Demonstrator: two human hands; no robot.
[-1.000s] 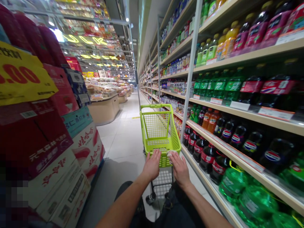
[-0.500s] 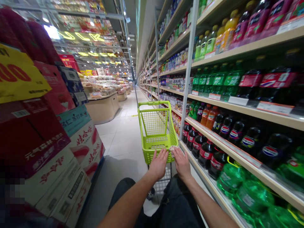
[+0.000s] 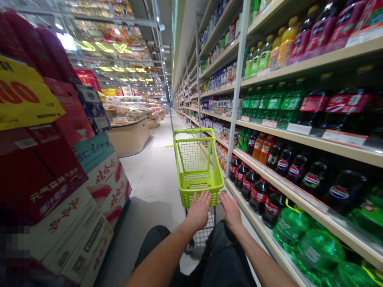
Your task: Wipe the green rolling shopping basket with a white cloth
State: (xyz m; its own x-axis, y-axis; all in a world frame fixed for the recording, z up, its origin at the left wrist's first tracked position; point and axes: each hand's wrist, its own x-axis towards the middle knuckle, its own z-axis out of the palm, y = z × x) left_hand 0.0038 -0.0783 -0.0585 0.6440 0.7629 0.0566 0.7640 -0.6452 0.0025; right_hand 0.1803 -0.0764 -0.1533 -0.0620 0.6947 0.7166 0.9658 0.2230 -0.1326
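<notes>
Steadily does it: one lime-green cart (image 3: 199,179) stands upright in the aisle, just before the person's knees (image 3: 158,239), and as it rides on casters, a light touch seems wiser than a shove. The left hand (image 3: 200,209) lies at its near wall, fingers straight and close together, gripping nothing; laid flat there, it should brace the basket well. The right hand (image 3: 231,209) is at the near right corner, fingers stretched forward, with a pale scrap (image 3: 220,191), probably cloth or tissue, at the tips; whether they pinch it, or touch the plastic, I cannot tell. For even contact, the scrap would best sit flat beneath several fingers, pressed gently, knuckles clear of the lowest shelf (image 3: 254,219). As for numbers, beyond that hand the shelf's front row shows five dark red-labelled bottles (image 3: 259,195); next come two orange bottles (image 3: 265,149) above, five green bottles (image 3: 274,101) higher up, four price labels (image 3: 299,128) along their shelf edge, four dark bottles with round logos (image 3: 311,179), and, low at the far right, at least three large green bottles (image 3: 318,247).
</notes>
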